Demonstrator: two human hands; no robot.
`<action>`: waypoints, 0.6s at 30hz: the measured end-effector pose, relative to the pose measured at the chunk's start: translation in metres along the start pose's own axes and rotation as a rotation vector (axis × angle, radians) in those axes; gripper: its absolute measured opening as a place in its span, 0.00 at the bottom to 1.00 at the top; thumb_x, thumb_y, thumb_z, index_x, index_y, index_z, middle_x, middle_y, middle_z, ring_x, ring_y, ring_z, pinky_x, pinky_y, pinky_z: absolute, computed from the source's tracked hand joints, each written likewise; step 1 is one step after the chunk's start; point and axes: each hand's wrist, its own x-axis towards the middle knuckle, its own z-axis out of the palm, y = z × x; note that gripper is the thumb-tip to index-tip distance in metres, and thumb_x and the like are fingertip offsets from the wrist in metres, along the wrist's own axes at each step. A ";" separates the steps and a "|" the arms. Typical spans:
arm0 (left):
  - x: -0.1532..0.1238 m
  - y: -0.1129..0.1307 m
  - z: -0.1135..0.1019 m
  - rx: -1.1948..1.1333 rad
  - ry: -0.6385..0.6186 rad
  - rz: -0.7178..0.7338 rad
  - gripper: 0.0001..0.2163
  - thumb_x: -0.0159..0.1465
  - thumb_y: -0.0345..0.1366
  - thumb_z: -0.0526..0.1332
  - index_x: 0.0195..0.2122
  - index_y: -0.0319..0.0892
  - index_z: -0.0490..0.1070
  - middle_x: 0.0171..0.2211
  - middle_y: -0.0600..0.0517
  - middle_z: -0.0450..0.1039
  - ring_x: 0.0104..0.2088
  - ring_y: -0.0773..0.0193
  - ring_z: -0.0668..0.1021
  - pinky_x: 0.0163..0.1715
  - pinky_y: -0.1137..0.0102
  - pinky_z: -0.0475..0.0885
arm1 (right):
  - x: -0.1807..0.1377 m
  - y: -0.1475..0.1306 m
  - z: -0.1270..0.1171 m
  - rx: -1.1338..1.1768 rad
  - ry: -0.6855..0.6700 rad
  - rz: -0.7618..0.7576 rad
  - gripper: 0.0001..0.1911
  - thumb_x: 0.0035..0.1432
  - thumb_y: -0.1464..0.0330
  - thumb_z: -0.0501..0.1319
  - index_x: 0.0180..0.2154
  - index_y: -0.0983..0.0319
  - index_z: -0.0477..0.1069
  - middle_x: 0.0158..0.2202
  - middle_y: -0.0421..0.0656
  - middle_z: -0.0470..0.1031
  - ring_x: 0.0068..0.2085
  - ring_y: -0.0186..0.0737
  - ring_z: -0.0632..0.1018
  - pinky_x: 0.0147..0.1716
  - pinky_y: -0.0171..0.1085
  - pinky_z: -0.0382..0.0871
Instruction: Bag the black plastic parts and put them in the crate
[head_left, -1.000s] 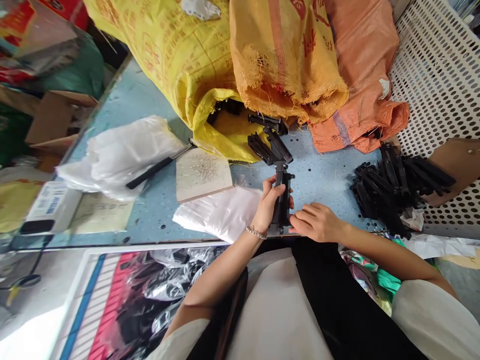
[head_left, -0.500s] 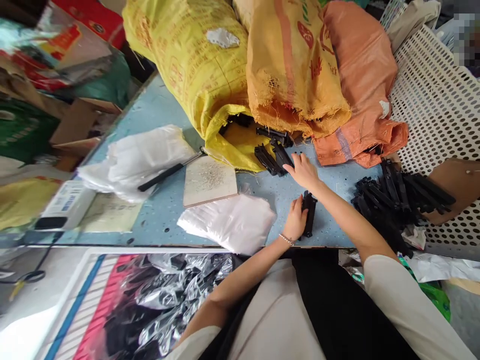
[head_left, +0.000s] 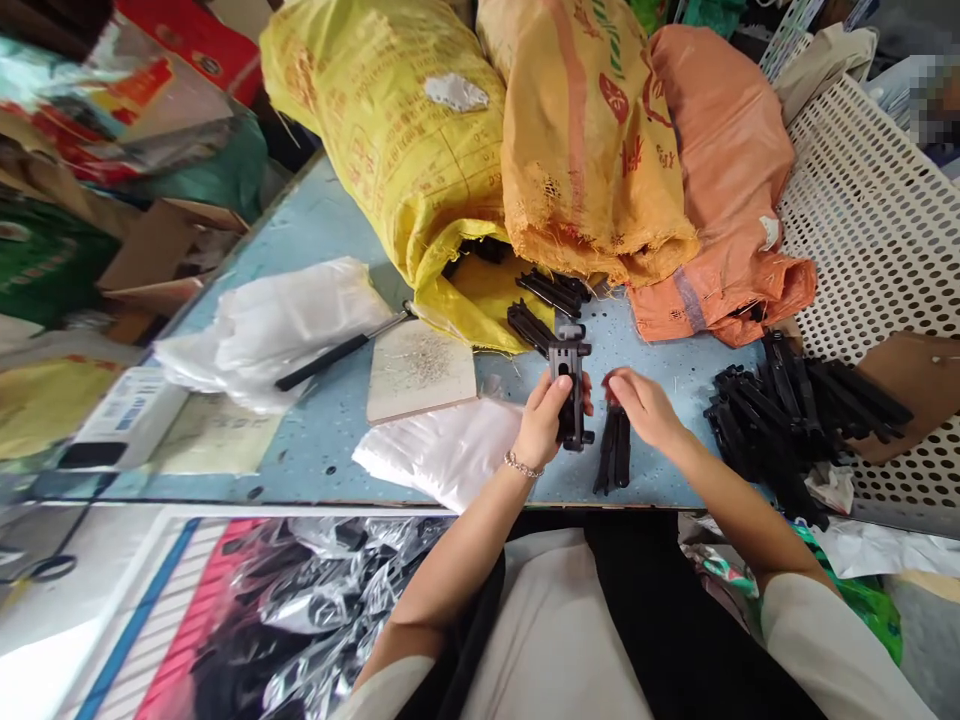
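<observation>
head view: the left hand (head_left: 546, 412) is closed around one black part (head_left: 571, 385), long and blocky with stubby knobs at its ends, gripped above the near side of a smooth, speckled blue table (head_left: 300, 230). the right hand (head_left: 646, 408) has bent fingers by the upper end of some slim black pieces (head_left: 615, 455) lying on the table; whether they touch or pinch anything, i cannot tell. three sacks lie side by side: a crinkled yellow sack (head_left: 382, 130), a frayed, woven amber sack (head_left: 600, 170) and a creased orange sack (head_left: 727, 170). two soft white plastic bundles show, a farther bundle (head_left: 281, 325) and a nearer bundle (head_left: 439, 450); between them are one flat, square board (head_left: 421, 370), dusted with specks, and one black-handled tool (head_left: 330, 360). a tangled heap of black parts (head_left: 780, 420), too jumbled to count, sits beside one perforated white basket (head_left: 885, 200).
</observation>
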 end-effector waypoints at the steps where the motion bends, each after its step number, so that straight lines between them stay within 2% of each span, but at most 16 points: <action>1: -0.006 0.001 0.004 0.034 -0.001 -0.023 0.23 0.58 0.55 0.68 0.43 0.40 0.71 0.35 0.49 0.76 0.29 0.66 0.77 0.26 0.72 0.72 | 0.001 -0.004 -0.008 -0.162 0.115 -0.112 0.22 0.71 0.51 0.48 0.44 0.60 0.70 0.39 0.47 0.76 0.39 0.43 0.76 0.41 0.43 0.70; 3: -0.017 -0.002 0.009 0.090 -0.011 -0.091 0.22 0.59 0.55 0.67 0.39 0.40 0.70 0.30 0.52 0.74 0.24 0.69 0.73 0.23 0.73 0.69 | 0.007 -0.009 -0.023 -0.460 0.204 -0.339 0.20 0.70 0.53 0.52 0.49 0.60 0.70 0.44 0.50 0.75 0.42 0.47 0.75 0.43 0.45 0.69; 5: -0.023 -0.006 0.013 0.132 -0.023 -0.148 0.22 0.59 0.57 0.66 0.37 0.41 0.69 0.26 0.54 0.71 0.21 0.70 0.71 0.21 0.73 0.68 | 0.016 -0.011 -0.032 -0.646 0.144 -0.493 0.16 0.70 0.56 0.54 0.48 0.60 0.70 0.41 0.50 0.75 0.41 0.48 0.74 0.41 0.44 0.67; 6: -0.024 -0.008 0.015 0.146 -0.022 -0.163 0.23 0.59 0.58 0.66 0.36 0.41 0.68 0.25 0.55 0.70 0.21 0.70 0.70 0.21 0.73 0.68 | 0.019 -0.012 -0.033 -0.690 0.110 -0.520 0.15 0.71 0.57 0.53 0.45 0.60 0.71 0.38 0.48 0.75 0.40 0.47 0.74 0.40 0.44 0.67; 8: -0.025 -0.012 0.017 0.164 0.013 -0.164 0.24 0.58 0.59 0.65 0.36 0.41 0.68 0.25 0.55 0.70 0.21 0.70 0.70 0.20 0.73 0.68 | 0.024 -0.014 -0.032 -0.663 0.081 -0.463 0.14 0.73 0.60 0.50 0.42 0.59 0.70 0.35 0.47 0.74 0.39 0.45 0.74 0.38 0.42 0.65; 11: -0.022 -0.013 0.013 0.181 0.092 -0.122 0.24 0.58 0.60 0.66 0.35 0.41 0.68 0.27 0.54 0.71 0.22 0.69 0.71 0.20 0.73 0.68 | 0.020 -0.019 -0.023 -0.482 0.078 -0.243 0.18 0.75 0.59 0.45 0.41 0.59 0.69 0.32 0.43 0.73 0.34 0.41 0.73 0.33 0.38 0.63; 12: -0.021 -0.012 0.010 0.181 0.114 -0.115 0.24 0.58 0.60 0.65 0.36 0.41 0.69 0.27 0.53 0.72 0.22 0.69 0.71 0.21 0.73 0.68 | 0.015 -0.021 -0.019 -0.443 0.057 -0.215 0.19 0.75 0.58 0.44 0.41 0.59 0.68 0.32 0.41 0.73 0.33 0.40 0.73 0.32 0.37 0.62; 14: -0.018 -0.008 0.003 0.175 0.144 -0.102 0.25 0.59 0.60 0.64 0.37 0.40 0.71 0.26 0.53 0.72 0.22 0.68 0.72 0.21 0.73 0.67 | 0.002 -0.024 -0.010 -0.456 -0.019 -0.306 0.20 0.75 0.56 0.45 0.40 0.60 0.68 0.32 0.42 0.74 0.33 0.40 0.73 0.33 0.37 0.61; 17: -0.016 -0.003 -0.004 0.146 0.153 -0.095 0.25 0.60 0.61 0.63 0.39 0.40 0.73 0.24 0.53 0.71 0.22 0.68 0.72 0.21 0.74 0.66 | -0.018 -0.023 0.008 -0.585 -0.105 -0.584 0.18 0.72 0.56 0.51 0.36 0.61 0.69 0.33 0.45 0.75 0.35 0.42 0.72 0.34 0.39 0.61; 18: -0.016 -0.002 -0.005 0.137 0.145 -0.104 0.25 0.60 0.60 0.63 0.39 0.40 0.73 0.24 0.52 0.71 0.22 0.68 0.72 0.21 0.73 0.66 | -0.024 -0.021 0.015 -0.601 -0.112 -0.629 0.18 0.71 0.56 0.53 0.33 0.60 0.68 0.31 0.45 0.74 0.34 0.42 0.71 0.33 0.40 0.60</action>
